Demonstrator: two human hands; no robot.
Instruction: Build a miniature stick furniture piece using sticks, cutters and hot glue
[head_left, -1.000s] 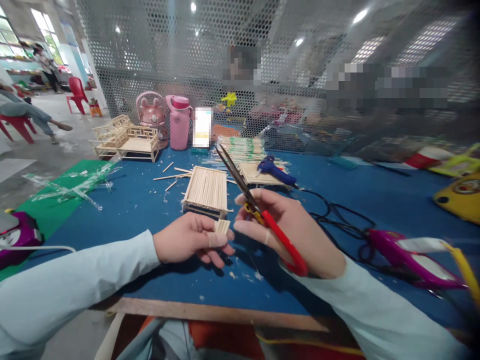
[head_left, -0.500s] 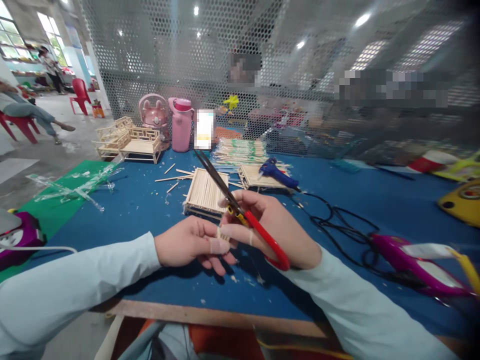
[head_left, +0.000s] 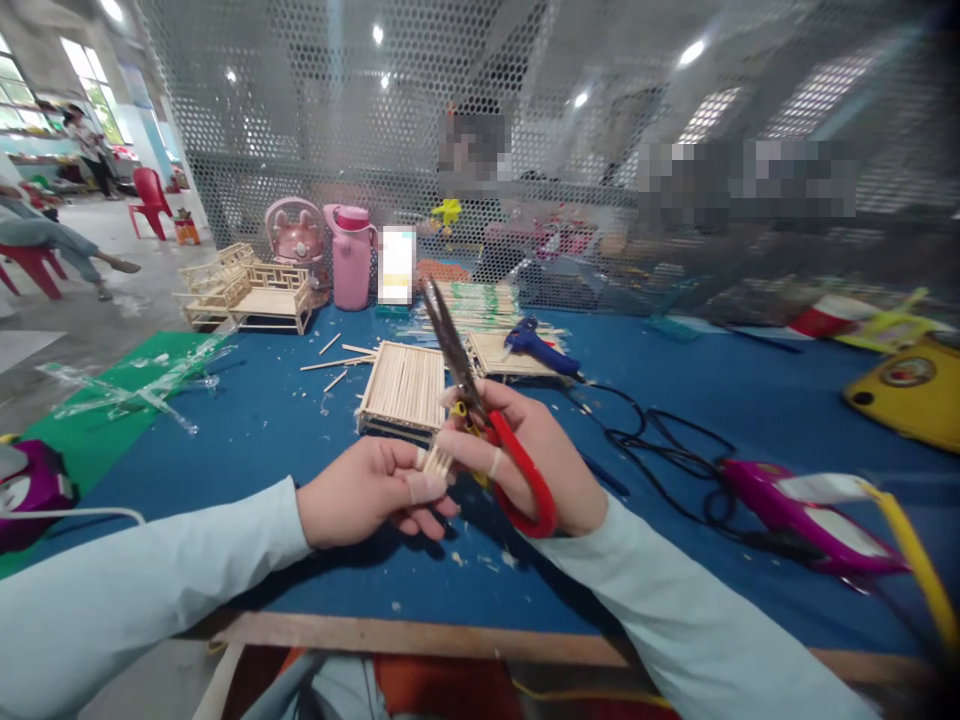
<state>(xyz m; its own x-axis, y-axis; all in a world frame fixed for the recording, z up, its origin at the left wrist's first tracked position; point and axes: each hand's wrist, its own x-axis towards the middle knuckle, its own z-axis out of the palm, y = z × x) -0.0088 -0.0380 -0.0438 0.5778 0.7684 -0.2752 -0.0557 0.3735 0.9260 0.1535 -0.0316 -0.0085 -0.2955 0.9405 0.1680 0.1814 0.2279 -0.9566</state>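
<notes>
nearby, a blue glue gun (head_left: 546, 350) lies beyond the right hand (head_left: 561, 462).

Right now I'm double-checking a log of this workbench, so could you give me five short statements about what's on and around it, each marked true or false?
1. The right hand holds red-handled scissors. True.
2. The left hand is empty. False: it holds a few short pale wooden sticks.
3. The blue hot-glue gun lies on a stick-built panel. True.
4. The pink bottle lies on its side. False: it stands upright.
5. A red plastic chair stands on the floor in the left background. True.
</notes>
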